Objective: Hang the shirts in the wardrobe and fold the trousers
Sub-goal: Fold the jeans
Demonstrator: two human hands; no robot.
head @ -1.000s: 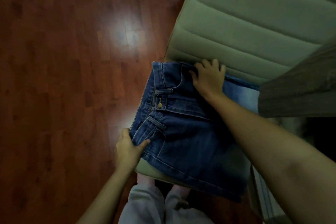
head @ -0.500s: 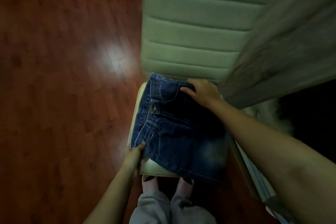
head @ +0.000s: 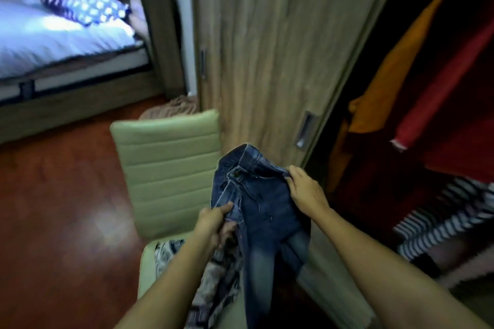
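Blue denim jeans (head: 263, 205) hang in the air over the green chair (head: 168, 165), waistband up. My left hand (head: 213, 224) grips the jeans at the left waist edge. My right hand (head: 304, 189) pinches the waistband on the right side. The legs of the jeans drop down between my forearms. A patterned garment (head: 213, 280) lies on the chair seat under my left arm. In the open wardrobe on the right hang an orange shirt (head: 387, 75) and a red shirt (head: 449, 83).
A wooden sliding wardrobe door (head: 278, 48) stands behind the chair. Striped clothing (head: 441, 216) lies low in the wardrobe. A bed with a blue patterned pillow (head: 83, 5) is at the far left. Red-brown wooden floor (head: 58, 208) spreads left of the chair.
Both hands have lifted the jeans off the chair seat into the air. The view has swung up from the floor to the wardrobe and bed.
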